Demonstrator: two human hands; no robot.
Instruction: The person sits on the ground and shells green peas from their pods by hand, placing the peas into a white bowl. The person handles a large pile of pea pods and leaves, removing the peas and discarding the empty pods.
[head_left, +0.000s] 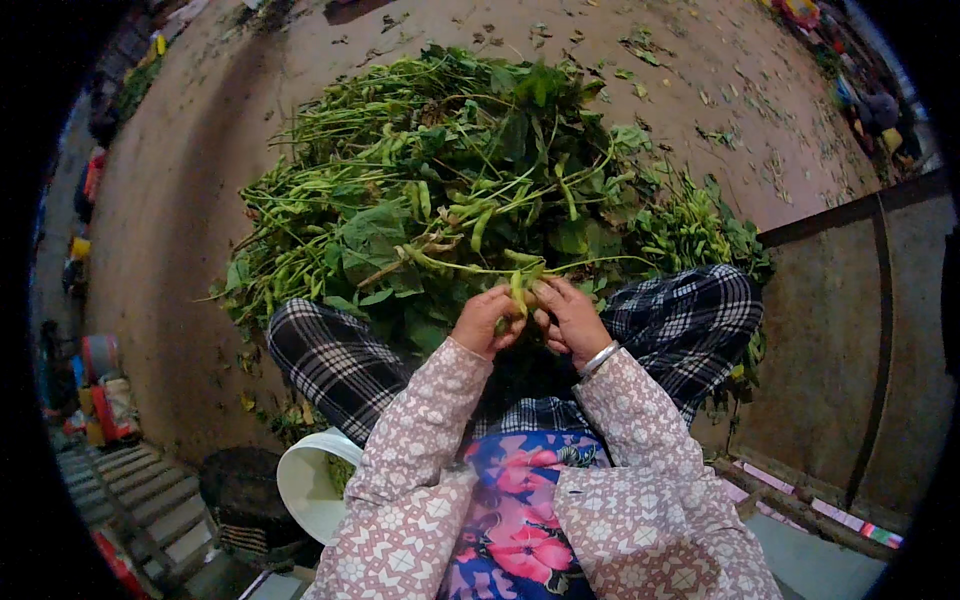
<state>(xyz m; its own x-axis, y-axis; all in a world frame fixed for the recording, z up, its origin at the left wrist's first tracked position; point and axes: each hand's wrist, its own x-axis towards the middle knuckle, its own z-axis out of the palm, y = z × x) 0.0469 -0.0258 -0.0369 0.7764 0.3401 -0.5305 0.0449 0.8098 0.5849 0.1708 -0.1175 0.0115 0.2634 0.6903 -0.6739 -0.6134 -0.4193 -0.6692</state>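
In the head view, my left hand (491, 319) and my right hand (566, 315) meet at the near edge of a heap of green bean plants (450, 165). Between their fingers is a stem with green bean pods (519, 289); its thin stalk stretches out to both sides. My fingertips close on the pods and partly hide them. The heap, with leaves, stems and many pods, lies on the ground before my knees. A smaller bundle of podded plants (690, 232) lies near my right knee.
A white plastic bucket (300, 480) with some green matter inside stands at my left, beside a dark round object (244, 487). Loose leaves (720, 135) litter the brown ground at the upper right. A flat panel (840, 337) lies at the right. Various objects line both far edges.
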